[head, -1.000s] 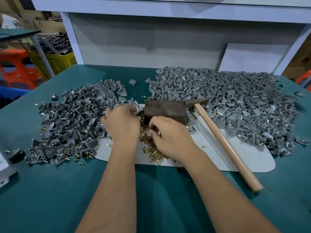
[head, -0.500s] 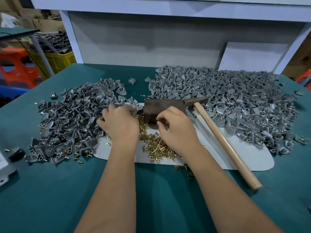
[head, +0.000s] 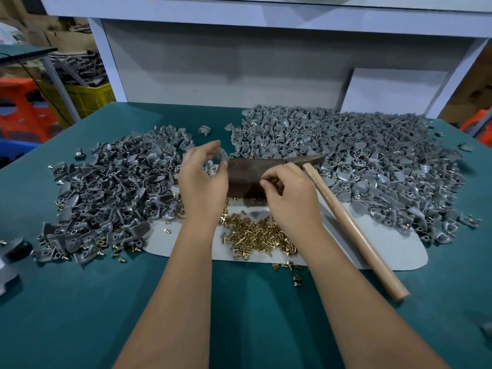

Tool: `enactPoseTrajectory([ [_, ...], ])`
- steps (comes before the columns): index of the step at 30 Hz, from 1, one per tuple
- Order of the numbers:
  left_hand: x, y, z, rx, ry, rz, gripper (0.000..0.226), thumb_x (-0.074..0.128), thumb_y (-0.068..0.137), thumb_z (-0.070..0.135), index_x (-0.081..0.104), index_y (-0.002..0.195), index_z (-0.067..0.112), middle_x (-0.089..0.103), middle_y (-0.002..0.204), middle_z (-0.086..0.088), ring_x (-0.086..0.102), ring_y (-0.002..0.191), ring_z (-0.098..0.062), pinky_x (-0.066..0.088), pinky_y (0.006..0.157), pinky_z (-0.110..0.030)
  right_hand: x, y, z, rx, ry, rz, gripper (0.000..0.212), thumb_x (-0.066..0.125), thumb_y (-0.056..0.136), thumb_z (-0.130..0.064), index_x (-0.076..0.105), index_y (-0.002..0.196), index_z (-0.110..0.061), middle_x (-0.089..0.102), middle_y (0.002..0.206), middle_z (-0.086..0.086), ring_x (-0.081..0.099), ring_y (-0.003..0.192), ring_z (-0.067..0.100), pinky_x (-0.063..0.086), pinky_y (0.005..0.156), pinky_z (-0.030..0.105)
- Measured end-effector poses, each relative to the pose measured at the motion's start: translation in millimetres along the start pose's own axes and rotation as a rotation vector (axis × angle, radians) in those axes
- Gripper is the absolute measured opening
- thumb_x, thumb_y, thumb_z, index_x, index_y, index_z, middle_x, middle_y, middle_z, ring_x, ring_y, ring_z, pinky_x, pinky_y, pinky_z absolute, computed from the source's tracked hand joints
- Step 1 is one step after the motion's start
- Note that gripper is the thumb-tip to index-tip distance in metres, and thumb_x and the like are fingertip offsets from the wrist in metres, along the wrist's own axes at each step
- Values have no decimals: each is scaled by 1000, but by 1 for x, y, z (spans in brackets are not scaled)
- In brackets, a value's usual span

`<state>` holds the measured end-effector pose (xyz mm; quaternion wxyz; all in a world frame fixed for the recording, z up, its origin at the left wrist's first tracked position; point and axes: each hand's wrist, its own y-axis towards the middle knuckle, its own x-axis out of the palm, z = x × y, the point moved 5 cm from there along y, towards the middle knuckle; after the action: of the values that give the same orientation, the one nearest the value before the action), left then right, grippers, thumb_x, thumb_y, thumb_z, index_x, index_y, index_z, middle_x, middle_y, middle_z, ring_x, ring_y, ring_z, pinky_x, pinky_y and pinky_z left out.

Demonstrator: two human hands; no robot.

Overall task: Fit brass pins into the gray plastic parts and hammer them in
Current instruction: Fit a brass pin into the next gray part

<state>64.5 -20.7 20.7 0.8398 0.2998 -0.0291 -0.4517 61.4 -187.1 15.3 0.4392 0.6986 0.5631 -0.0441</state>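
My left hand [head: 203, 179] is raised above the mat and pinches a gray plastic part [head: 222, 155] between thumb and fingers. My right hand [head: 290, 194] hovers beside it over the dark block [head: 245, 171], its thumb and forefinger pinched together; whether a brass pin sits between them is too small to tell. A heap of brass pins [head: 255, 233] lies on the light mat [head: 394, 251] just below both hands. Gray parts form a pile on the left [head: 111, 193] and a larger one on the right [head: 346, 153].
A hammer with a wooden handle [head: 351, 230] lies diagonally on the mat to the right of my right hand, its head [head: 310, 159] by the block. Loose pins [head: 288, 267] are scattered on the green tabletop [head: 80, 302]. A white shelf frame [head: 186, 17] stands behind.
My left hand has risen off the left pile with a gray part pinched in its fingers. My right hand has lifted from the pins and moved up toward the block.
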Motion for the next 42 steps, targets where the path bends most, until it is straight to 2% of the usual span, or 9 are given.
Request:
enactPoseTrajectory([
  [5,27,-10,5,-29,-135,-264,50,69,86,1,56,126,29,64,104,19,58,100,11,43,84,-3,-4,1,7,74,43,47,18,63,85,-5,64,92,-21,54,88,-15,51,81,2,47,73,21],
  [11,43,-14,0,-36,-47,-412,49,59,90,1,61,125,35,67,105,23,58,117,-10,38,110,-46,-9,3,15,158,93,109,28,61,84,-4,59,94,-30,53,87,-22,53,83,-1,50,74,26],
  [15,40,-15,2,11,104,-307,45,58,87,10,63,122,39,45,105,36,38,120,-4,22,107,-35,-10,2,19,185,128,115,34,59,83,-2,58,95,-34,56,85,-20,53,79,-3,48,70,23],
  [18,39,-15,0,20,291,-235,28,64,86,34,67,114,35,59,120,21,29,124,-8,11,91,-25,-9,3,22,231,191,102,44,58,82,1,58,103,-38,57,83,-16,53,76,-1,48,67,24],
  [20,41,-14,-3,7,356,-247,23,68,83,46,71,102,33,59,123,16,28,127,-13,12,94,-29,-9,3,24,257,213,106,53,58,82,2,56,110,-43,58,84,-16,53,76,1,51,69,27],
  [25,42,-13,-6,0,288,-269,6,70,87,36,74,91,34,61,122,15,28,127,-15,13,95,-29,-8,5,23,250,255,106,59,61,82,-2,50,113,-51,60,85,-19,57,82,1,50,72,23],
  [29,44,-13,-6,1,266,-289,9,68,88,32,74,93,35,62,120,18,29,126,-15,15,94,-30,-1,13,19,258,347,83,63,63,82,-1,50,127,-43,63,84,-15,59,80,0,49,71,13],
  [36,46,-13,-8,-1,240,-287,7,67,87,34,73,89,37,63,114,19,28,121,-10,11,84,-23,8,19,13,220,246,31,67,62,82,-1,46,134,-40,62,82,-11,59,93,15,50,89,42],
  [42,47,-12,-10,15,258,-285,9,68,87,36,74,93,32,63,119,15,30,124,-16,12,86,-26,6,24,4,29,-55,-51,66,59,82,-1,45,136,-36,59,83,-14,47,93,12,44,88,40],
])
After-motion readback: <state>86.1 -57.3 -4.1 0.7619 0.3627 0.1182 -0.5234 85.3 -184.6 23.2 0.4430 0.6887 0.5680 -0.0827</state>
